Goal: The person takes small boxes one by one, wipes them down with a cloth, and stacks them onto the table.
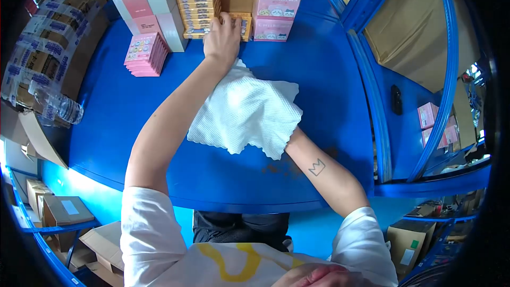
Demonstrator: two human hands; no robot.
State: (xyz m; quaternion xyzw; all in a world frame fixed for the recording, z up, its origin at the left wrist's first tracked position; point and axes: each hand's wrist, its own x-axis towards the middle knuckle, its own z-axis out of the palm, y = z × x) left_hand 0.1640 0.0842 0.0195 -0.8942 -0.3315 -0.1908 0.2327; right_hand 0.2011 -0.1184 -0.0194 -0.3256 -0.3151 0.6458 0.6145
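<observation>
My left hand (223,40) reaches to the back of the blue table with its fingers bent over small yellow boxes. To its left rises a tall stack of yellow boxes (197,1); a lower yellow box (246,26) lies at its right. The fingertips are partly hidden among them, so which box they grip is unclear. A white textured cloth (247,109) lies bunched in the middle of the table. It covers my right hand completely, and only the forearm comes out from under its lower right edge. My right fingers are hidden.
Pink boxes (277,5) are stacked at the back right. Thin pink packets (146,56) sit in front of white boxes (172,26) at the left. A plastic bottle (69,109) lies by a taped carton (40,56). A blue shelf frame (372,101) borders the table's right side.
</observation>
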